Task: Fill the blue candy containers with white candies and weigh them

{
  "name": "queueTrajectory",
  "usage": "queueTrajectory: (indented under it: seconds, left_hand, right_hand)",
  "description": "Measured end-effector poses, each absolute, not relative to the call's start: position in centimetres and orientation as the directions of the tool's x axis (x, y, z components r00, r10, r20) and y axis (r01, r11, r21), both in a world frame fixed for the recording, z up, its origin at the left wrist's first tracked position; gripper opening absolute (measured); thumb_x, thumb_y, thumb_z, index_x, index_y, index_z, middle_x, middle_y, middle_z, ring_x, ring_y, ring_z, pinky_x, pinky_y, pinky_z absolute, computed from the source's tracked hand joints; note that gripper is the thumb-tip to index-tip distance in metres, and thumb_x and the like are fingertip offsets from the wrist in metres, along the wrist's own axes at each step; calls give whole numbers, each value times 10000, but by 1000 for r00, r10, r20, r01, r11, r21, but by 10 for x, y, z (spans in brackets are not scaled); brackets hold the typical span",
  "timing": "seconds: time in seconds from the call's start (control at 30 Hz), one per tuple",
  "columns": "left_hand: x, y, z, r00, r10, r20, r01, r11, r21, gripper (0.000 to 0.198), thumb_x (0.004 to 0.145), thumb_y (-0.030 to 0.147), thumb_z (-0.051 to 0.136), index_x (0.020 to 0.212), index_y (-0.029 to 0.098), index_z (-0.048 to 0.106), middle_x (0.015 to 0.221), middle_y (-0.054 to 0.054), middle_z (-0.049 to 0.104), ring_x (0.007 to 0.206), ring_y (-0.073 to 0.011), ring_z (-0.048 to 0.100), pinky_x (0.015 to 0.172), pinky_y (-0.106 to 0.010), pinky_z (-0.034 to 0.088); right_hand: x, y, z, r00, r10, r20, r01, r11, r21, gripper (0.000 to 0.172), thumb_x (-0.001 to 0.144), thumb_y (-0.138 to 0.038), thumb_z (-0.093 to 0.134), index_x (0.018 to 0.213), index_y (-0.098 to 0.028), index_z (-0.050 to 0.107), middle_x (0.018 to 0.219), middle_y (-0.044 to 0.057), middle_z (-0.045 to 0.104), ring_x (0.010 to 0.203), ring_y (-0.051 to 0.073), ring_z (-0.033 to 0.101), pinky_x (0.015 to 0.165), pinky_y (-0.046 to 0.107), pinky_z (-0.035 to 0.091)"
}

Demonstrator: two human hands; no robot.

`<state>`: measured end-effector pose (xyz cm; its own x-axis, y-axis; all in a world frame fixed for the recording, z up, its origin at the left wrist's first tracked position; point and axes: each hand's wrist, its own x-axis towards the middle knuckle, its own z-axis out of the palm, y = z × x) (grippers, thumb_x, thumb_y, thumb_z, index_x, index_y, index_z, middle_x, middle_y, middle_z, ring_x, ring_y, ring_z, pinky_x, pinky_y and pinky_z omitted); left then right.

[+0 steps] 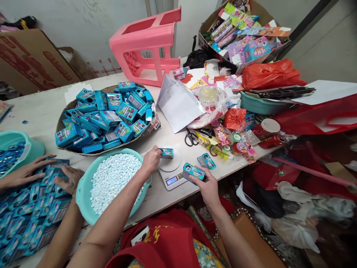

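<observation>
My left hand (151, 160) is closed on a small blue tin (166, 153) that rests on the round plate of a white kitchen scale (171, 172). My right hand (206, 185) grips another blue tin (193, 172) just right of the scale, at the table's front edge. A teal bowl (82, 186) full of small white candies lies under my left forearm. One more blue tin (205, 161) lies on the table beyond my right hand.
A round tray (107, 115) heaped with blue tins sits behind the bowl. Another person's two hands (50, 173) press on rows of blue tins at the left. Scissors (191, 138), bags, wrappers and a pink stool (147, 44) crowd the back and right.
</observation>
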<state>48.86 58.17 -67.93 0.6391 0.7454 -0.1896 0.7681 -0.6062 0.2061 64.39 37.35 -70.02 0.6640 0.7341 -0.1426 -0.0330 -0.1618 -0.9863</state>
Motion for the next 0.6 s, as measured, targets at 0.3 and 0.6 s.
queueTrajectory:
  seconds: [0.3,0.6]
  left_hand:
    - [378,574,-613,293,943,155,845,-332,420,119,820,208,567,840,187,683,825,-35,585,787,-158,571,700,-259,420]
    - [221,600,-583,-234,920,315,959,165,232,233,776,299,540,843,135,693,858,-93,603,832,-233,561,762,-334,431]
  right_hand:
    - [618,458,-716,663,748,-25,11,-44,-999,514,616,-418,787,1036,-175,616,958,71,658,857,216,617,821,388,498]
    - [602,492,-746,535,844,40,259,-120,-958,480,672,-489,722,1031,-196,597,1000,62,643,892,222,603,856,405,480]
